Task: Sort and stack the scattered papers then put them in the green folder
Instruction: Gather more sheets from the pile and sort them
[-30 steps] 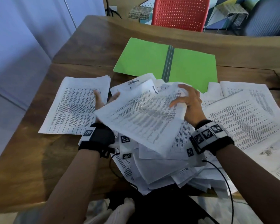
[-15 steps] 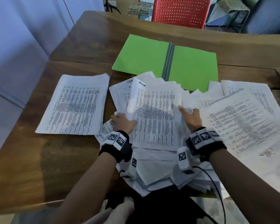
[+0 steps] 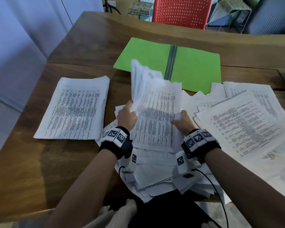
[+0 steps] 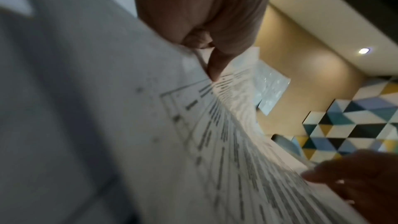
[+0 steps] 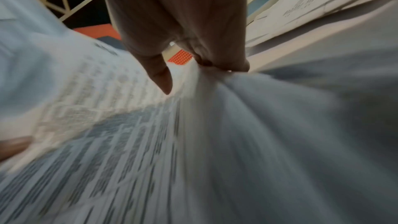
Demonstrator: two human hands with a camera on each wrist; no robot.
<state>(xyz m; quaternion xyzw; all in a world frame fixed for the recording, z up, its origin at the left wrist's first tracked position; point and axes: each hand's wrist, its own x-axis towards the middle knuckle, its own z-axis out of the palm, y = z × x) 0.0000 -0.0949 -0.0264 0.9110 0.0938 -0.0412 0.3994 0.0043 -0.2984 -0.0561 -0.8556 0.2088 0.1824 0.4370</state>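
Note:
An open green folder (image 3: 194,69) lies at the far middle of the wooden table. A bundle of printed sheets (image 3: 156,116) is held over the messy heap of papers (image 3: 155,175) at the near edge. My left hand (image 3: 126,116) grips the bundle's left edge, where the top sheets curl upward, blurred. In the left wrist view the thumb (image 4: 215,67) pinches the sheets (image 4: 215,142). My right hand (image 3: 182,120) grips the right edge; its fingers (image 5: 215,60) are curled into the paper (image 5: 150,142). A squared stack (image 3: 74,109) lies at the left.
More loose printed sheets (image 3: 247,122) spread across the right side of the table (image 3: 39,170). A red chair (image 3: 181,12) stands behind the far edge. A pale wall panel (image 3: 15,46) runs along the left.
Both hands have drawn in toward the middle heap and taken a bundle by its two sides. Its upper left sheets have lifted and curled up in front of the folder.

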